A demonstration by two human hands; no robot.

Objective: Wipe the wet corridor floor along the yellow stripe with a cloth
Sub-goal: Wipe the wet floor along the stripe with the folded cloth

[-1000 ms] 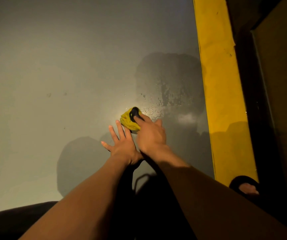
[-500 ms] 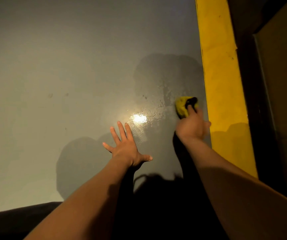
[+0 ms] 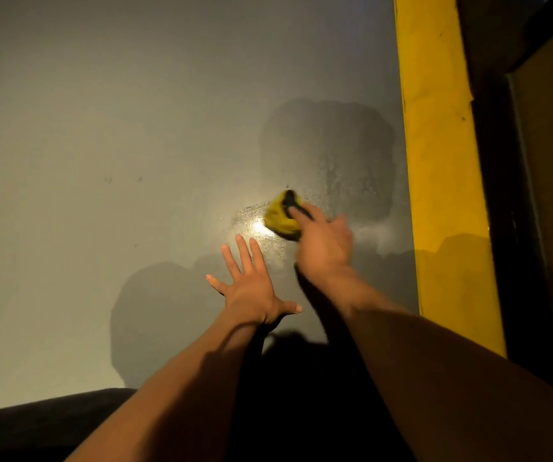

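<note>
While left hand (image 3: pixel 250 288) splays flat, right hand (image 3: pixel 323 243) fingers — curled — press cloth (image 3: pixel 280 216)

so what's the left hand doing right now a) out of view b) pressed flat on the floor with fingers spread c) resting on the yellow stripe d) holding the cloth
b: the left hand lies flat on the grey floor with fingers spread, while the right hand holds the yellow cloth.
</note>
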